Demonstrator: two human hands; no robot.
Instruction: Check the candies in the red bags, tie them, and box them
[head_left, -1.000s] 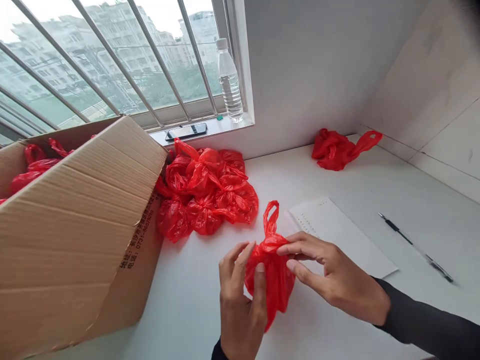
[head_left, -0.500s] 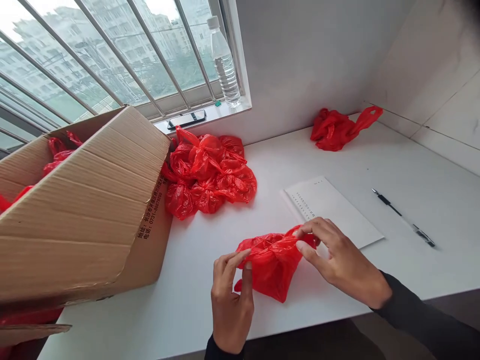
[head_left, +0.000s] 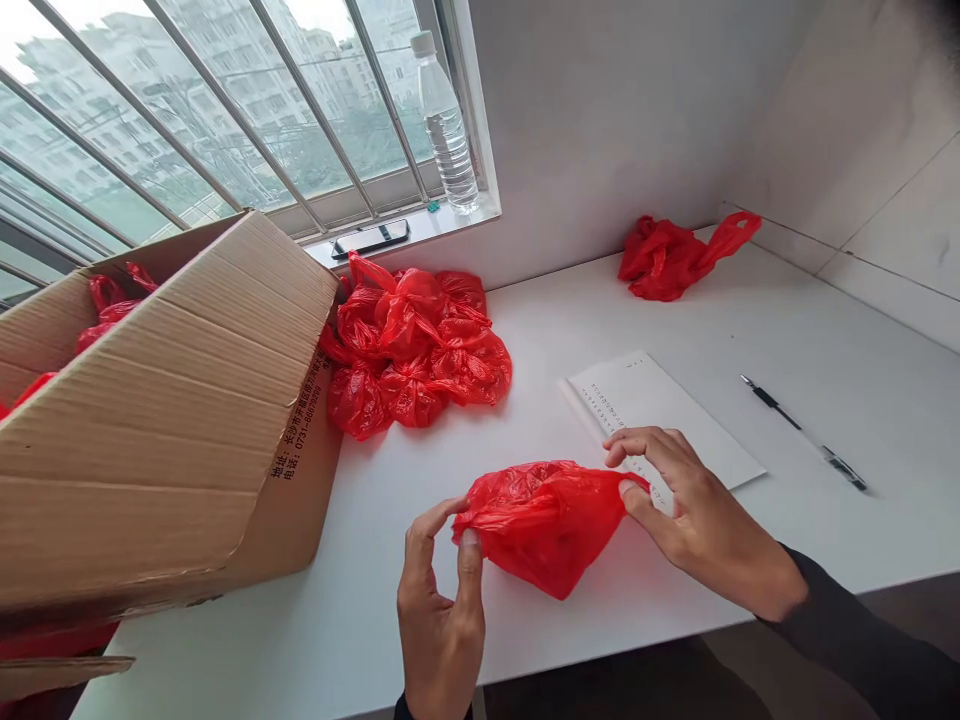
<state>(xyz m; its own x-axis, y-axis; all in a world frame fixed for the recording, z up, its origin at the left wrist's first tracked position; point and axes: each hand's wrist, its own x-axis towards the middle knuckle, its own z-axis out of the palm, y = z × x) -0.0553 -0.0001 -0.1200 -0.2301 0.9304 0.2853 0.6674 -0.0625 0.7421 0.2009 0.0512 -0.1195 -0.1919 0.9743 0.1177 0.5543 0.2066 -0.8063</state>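
Observation:
A small red plastic bag point(head_left: 546, 522) is stretched sideways just above the white table point(head_left: 825, 340), near its front edge. My left hand point(head_left: 439, 610) pinches the bag's left end between thumb and fingers. My right hand point(head_left: 694, 515) pinches its right end, above the corner of a printed paper sheet point(head_left: 660, 415). The bag's body sags down between my two hands.
A heap of tied red bags point(head_left: 416, 350) lies by the wall beside an open cardboard box point(head_left: 165, 420) holding more red bags. Another red bag point(head_left: 675, 257) sits at the back right. A pen point(head_left: 802, 432) lies right of the paper. A water bottle point(head_left: 444, 125) and phone point(head_left: 371, 239) rest on the sill.
The bag went from upright, with its handle loop up, to lying stretched flat. My hands moved apart, each pulling one end, and the view tilted down toward the table's front edge.

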